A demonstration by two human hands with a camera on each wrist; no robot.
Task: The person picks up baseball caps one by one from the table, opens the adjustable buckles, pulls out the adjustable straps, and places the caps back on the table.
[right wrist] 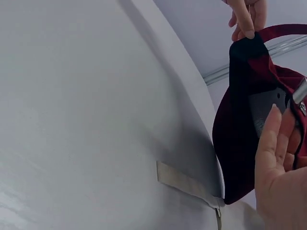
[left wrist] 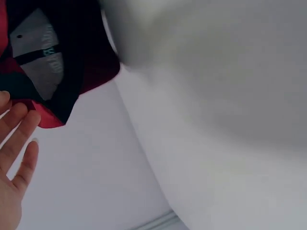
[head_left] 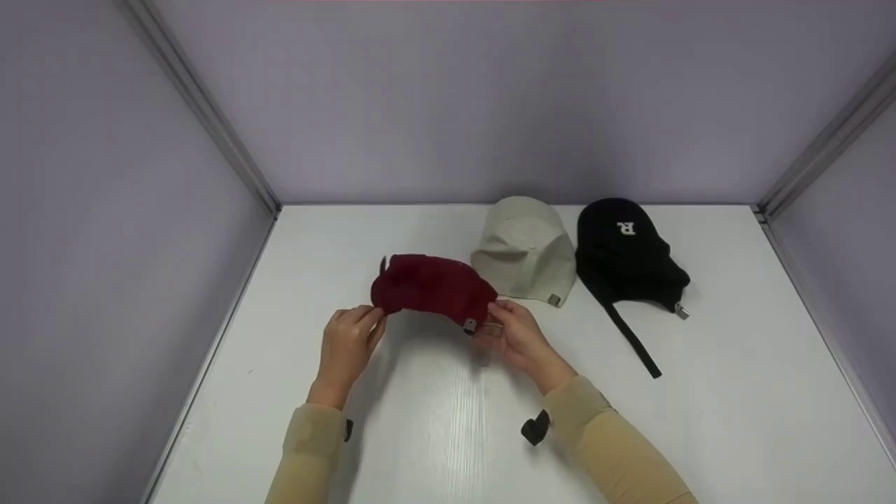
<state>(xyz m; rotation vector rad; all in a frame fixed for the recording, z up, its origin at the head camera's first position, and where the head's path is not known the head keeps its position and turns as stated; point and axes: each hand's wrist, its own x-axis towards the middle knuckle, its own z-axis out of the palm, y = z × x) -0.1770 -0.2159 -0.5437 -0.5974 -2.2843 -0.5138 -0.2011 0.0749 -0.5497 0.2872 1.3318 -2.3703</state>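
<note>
A dark red baseball cap (head_left: 434,287) is held between both hands over the white table. My left hand (head_left: 346,350) pinches its left edge between thumb and fingers. At the opposite edge my right hand (head_left: 521,343) grips the rim, close to a metal buckle (head_left: 470,325). The right wrist view shows the right fingers (right wrist: 271,132) inside the cap's opening, with the thumb hidden. Dark lining and a grey inner panel (left wrist: 41,52) appear in the left wrist view. A red strap (right wrist: 288,31) sticks out near the left hand.
Behind and right of the red cap lies a beige cap (head_left: 525,245). Beside that is a black cap (head_left: 619,245) with a white R, its strap (head_left: 633,339) stretched toward the front. Pale walls (head_left: 448,105) enclose the table (head_left: 434,434) at the back and sides.
</note>
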